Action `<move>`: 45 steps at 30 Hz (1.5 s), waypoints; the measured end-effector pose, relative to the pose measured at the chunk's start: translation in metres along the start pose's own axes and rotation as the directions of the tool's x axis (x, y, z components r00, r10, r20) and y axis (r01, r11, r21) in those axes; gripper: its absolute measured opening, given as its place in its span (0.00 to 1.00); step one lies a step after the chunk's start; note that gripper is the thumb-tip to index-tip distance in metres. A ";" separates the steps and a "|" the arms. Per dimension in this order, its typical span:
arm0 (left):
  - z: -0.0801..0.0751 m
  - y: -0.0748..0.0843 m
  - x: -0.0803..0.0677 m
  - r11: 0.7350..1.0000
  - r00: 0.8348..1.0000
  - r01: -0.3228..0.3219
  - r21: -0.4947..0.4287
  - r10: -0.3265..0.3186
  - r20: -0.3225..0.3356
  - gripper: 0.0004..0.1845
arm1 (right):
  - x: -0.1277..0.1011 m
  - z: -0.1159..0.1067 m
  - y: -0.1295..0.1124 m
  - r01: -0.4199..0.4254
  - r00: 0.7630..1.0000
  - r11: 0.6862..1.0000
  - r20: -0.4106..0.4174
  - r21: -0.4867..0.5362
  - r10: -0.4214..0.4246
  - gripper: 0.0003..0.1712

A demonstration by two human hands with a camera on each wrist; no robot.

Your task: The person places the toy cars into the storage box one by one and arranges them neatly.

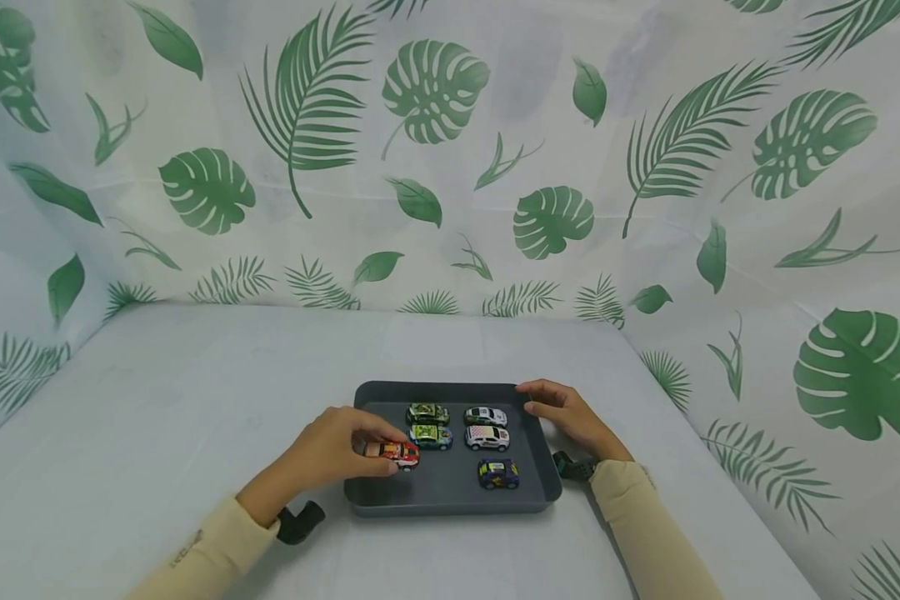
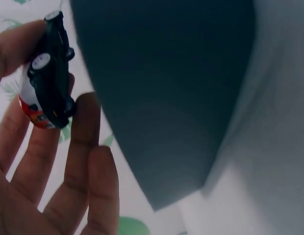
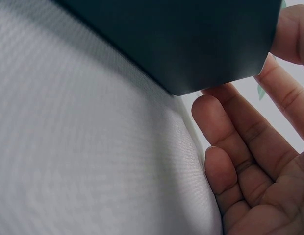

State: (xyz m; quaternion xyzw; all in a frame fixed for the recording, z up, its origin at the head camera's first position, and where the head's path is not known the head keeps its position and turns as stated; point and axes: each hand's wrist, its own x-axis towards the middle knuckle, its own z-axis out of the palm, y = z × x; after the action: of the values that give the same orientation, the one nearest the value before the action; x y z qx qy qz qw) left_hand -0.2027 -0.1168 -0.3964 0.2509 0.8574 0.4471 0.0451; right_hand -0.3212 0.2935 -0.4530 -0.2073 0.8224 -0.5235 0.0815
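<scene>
My left hand (image 1: 337,454) pinches a red toy car (image 1: 394,454) between thumb and fingers, over the left part of a dark grey tray (image 1: 450,507). In the left wrist view the black underside and wheels of the toy car (image 2: 50,73) show. My right hand (image 1: 573,417) holds the tray at its far right corner, thumb and index finger at the rim; the right wrist view shows the other fingers (image 3: 223,127) bent beside the tray wall. Inside the tray stand a camouflage car (image 1: 427,413), a green-and-blue car (image 1: 431,437), two white cars (image 1: 486,437) and a dark blue car (image 1: 498,474).
The tray stands on a table covered in white cloth (image 1: 195,400). Behind it and at both sides hang white curtains with green leaf prints (image 1: 435,92). A black wrist-worn device (image 1: 300,522) is on the left arm, another (image 1: 574,467) on the right.
</scene>
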 end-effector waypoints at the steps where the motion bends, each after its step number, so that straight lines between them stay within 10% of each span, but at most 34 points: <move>1: 0.002 0.001 0.000 1.000 1.000 0.011 0.012 -0.010 -0.007 0.16 | 0.000 0.000 0.000 0.000 1.000 1.000 0.000 0.003 0.000 0.22; 45: 0.066 0.023 0.023 0.960 0.991 0.110 0.258 -0.088 -0.097 0.14 | -0.002 0.000 -0.006 -0.001 1.000 1.000 0.006 0.015 0.001 0.23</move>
State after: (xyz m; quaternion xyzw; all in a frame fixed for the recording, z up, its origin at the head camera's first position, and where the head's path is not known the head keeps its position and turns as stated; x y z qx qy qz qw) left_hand -0.1939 -0.0454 -0.4140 0.1922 0.9217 0.3369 -0.0028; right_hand -0.3177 0.2928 -0.4479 -0.2077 0.8182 -0.5292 0.0859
